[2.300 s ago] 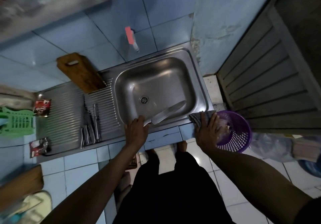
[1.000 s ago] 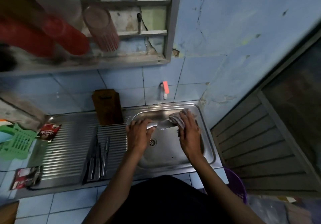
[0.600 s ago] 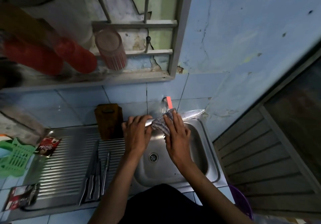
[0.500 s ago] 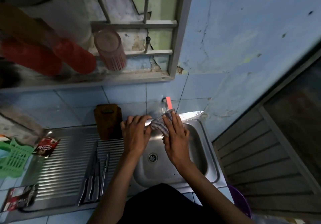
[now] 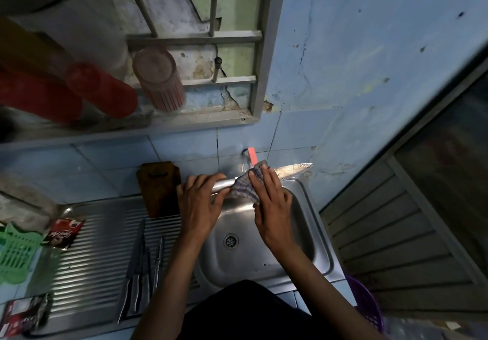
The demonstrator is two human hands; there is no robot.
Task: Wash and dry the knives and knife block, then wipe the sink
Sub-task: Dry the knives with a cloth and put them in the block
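Head view, looking down at the sink (image 5: 320, 236). Your left hand (image 5: 199, 203) is curled round the metal handle of a large knife (image 5: 293, 168), gripping it above the rear edge of the basin. The knife lies roughly level, its blade pointing to your right, with the tip in front of the blue wall tiles. Your right hand (image 5: 269, 202) presses a checked cloth (image 5: 244, 186) against the blade close to the handle; the fingers lie long over the top of the cloth, which wraps the steel beneath them, and the thumb is hidden, so how it holds underneath cannot be told. The bare part of the blade beyond the cloth looks speckled.

Directly behind the cloth a tap with a pink lever (image 5: 251, 155) projects from the wall. On the ribbed draining board (image 5: 92, 247) to your left several more knives (image 5: 141, 268) lie side by side, handles towards you. The wooden knife block (image 5: 158, 188) stands at the back of the board, against the tiles, just beside your left hand. Two red sachets (image 5: 64, 232) and a green plastic basket (image 5: 15, 252) sit at the left end. A wall rack (image 5: 195, 39) above holds an upturned ribbed cup (image 5: 158, 78) and red cups. A purple basket (image 5: 367, 305) shows low at your right, beside a slatted door.
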